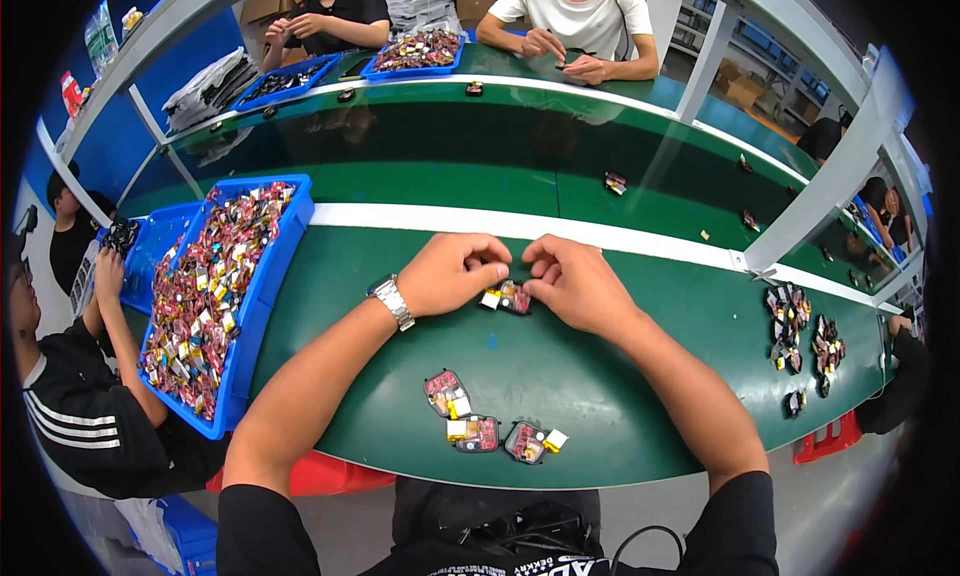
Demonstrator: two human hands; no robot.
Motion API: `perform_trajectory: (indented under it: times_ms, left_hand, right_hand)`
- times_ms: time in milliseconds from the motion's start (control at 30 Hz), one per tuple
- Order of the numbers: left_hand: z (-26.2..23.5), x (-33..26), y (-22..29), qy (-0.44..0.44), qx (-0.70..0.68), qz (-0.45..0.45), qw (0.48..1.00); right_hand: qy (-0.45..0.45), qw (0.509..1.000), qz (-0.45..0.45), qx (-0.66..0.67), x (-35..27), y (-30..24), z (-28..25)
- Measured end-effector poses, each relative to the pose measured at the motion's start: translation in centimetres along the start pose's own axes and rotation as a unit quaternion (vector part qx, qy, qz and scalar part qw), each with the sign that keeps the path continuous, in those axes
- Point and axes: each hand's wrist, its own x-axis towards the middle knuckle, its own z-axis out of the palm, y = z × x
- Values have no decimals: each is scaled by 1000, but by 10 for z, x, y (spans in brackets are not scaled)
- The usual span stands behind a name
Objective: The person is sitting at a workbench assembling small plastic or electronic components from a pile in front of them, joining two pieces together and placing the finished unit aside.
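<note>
**While one unit [511, 298] sits between both hands, its work looks part-way done**

In the head view, the unit is on or just above the green table [600, 386], nearer the white rail [430, 218] than the near edge. The left hand [445, 276] is at its upper left and the right hand [582, 288] at its right end. The left thumb and forefinger are curled in close to each other; I cannot tell whether they pinch anything. The right fingertips bunch against the unit's right end, but whether they grip it or only press it is hidden.

Judging by how things lie, the unit has its red board and white block [490, 299] together, and the handling is not yet over. Near the table's near edge lie three units [473, 434] with boards and blocks showing, which I take as waiting their turn. Clusters [788, 326] at the far right may be finished pieces, though they are too small to judge. The heap [225, 286] in the blue tray [266, 301] suggests that much is left.

The unit's long axis runs roughly left to right, its right end dipping slightly toward the person. The white block makes the left end, so that end points toward the tray side.
</note>
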Motion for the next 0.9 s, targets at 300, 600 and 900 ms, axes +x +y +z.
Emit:
perform_trajectory:
  times_ms: [300, 600, 900]
  left_hand:
    - [3, -4, 13, 9, 122, 49, 991]
    - [9, 0, 9, -38, -223, -50, 973]
    - [14, -1, 9, -5, -329, -85, 941]
  right_hand:
    - [54, 998, 43, -5, 1, -11, 9]
    - [200, 954, -220, -35, 10, 4, 10]
    - [214, 917, -281, -187, 8, 3, 9]
